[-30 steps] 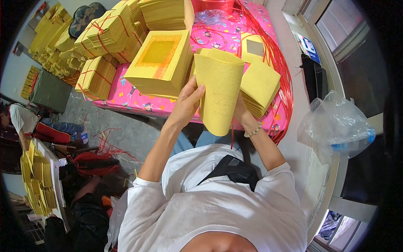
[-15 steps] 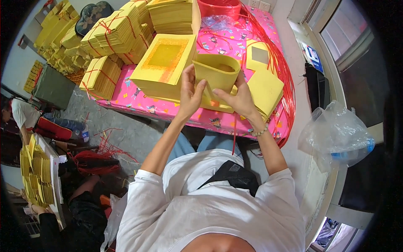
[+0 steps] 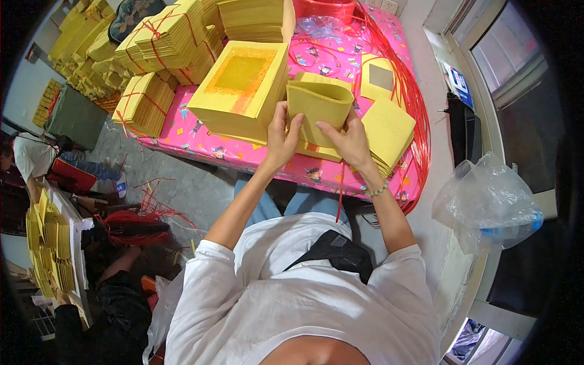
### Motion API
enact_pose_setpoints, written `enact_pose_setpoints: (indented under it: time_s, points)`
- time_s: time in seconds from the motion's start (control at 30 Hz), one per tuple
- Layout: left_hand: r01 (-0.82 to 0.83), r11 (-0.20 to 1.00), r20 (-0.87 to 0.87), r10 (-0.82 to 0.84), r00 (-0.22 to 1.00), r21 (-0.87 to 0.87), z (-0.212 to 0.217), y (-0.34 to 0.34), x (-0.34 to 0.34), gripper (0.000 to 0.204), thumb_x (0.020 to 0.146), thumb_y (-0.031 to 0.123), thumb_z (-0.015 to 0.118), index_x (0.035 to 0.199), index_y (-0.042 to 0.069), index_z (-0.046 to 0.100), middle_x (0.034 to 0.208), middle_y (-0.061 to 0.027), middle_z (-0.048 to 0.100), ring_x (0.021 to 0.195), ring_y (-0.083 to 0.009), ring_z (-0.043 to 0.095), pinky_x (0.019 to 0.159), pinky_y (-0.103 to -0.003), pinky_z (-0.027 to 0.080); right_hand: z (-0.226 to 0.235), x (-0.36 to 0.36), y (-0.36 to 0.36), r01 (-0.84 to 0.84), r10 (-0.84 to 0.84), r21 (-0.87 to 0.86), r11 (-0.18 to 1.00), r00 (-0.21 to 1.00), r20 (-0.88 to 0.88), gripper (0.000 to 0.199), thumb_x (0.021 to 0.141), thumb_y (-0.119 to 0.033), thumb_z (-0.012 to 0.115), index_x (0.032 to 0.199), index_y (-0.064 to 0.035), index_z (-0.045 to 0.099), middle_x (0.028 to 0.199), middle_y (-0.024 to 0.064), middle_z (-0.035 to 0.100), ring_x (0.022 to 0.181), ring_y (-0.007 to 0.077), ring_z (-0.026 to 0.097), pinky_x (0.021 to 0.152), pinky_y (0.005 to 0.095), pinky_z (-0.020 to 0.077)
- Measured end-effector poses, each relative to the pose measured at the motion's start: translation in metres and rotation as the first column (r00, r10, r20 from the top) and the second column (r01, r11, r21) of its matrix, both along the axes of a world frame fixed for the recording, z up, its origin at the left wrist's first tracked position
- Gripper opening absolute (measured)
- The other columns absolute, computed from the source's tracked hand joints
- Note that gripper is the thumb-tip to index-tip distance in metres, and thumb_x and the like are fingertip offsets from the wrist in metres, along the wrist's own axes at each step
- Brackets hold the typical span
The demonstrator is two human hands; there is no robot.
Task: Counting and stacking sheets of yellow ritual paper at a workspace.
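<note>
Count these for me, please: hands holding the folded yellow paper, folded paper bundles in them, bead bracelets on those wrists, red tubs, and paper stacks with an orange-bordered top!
Hands: 2 (left hand, right hand)
Folded yellow paper bundle: 1
Bead bracelet: 1
Red tub: 1, partly cut off
Orange-topped paper stack: 1
Total: 6

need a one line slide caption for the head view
Left hand and right hand hold curved yellow paper at a pink table, beside a tall stack.
</note>
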State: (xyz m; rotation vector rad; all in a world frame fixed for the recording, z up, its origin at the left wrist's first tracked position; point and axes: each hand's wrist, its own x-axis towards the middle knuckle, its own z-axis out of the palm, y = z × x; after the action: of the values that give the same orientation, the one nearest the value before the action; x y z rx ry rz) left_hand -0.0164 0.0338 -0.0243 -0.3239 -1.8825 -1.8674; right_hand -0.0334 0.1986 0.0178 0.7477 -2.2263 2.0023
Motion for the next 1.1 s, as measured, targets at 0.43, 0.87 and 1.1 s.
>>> enact_pose_setpoints:
  time_s: [0.43,0.87,1.1]
  points:
    - [0.045,0.999,-0.074,-0.045,0.996,-0.002,0.0,0.004,0.003,0.026,0.09,0.005,0.057,0.111,0.001,0.042,0.1,-0.0087,0.057,0.093,-0.0139,0.055,0.08,-0.027,0.046,0.028,0.009,-0.002,0.031,-0.034,-0.025,0.999,0.994,-0.105,0.054,0.08,-0.011,0.073,0.126,0.0014,0.047,0.126,0.0152,0.053,0.114,0.0215,0.053,0.097,0.0334,0.0432]
    - [0.021,0.999,-0.067,-0.025,0.997,-0.048,-0.006,0.006,0.012,0.028,0.091,0.006,0.057,0.114,0.001,0.042,0.102,-0.0114,0.058,0.093,-0.0164,0.056,0.079,-0.03,0.047,0.06,0.005,0.0,0.449,0.122,0.523,0.724,0.663,-0.738,0.05,0.085,-0.024,0.063,0.131,-0.0107,0.05,0.129,0.0066,0.053,0.125,0.0297,0.043,0.103,0.0485,0.0357]
    - [0.025,1.0,-0.012,-0.025,1.0,0.0,0.014,0.003,0.007,0.027,0.091,0.007,0.058,0.114,-0.002,0.047,0.102,-0.0107,0.059,0.094,-0.0152,0.057,0.08,-0.029,0.047,0.061,0.007,0.004,0.391,-0.134,0.286,0.874,0.763,-0.633,0.068,0.083,-0.029,0.068,0.137,-0.0025,0.037,0.13,0.018,0.048,0.124,0.0324,0.045,0.102,0.0441,0.0376]
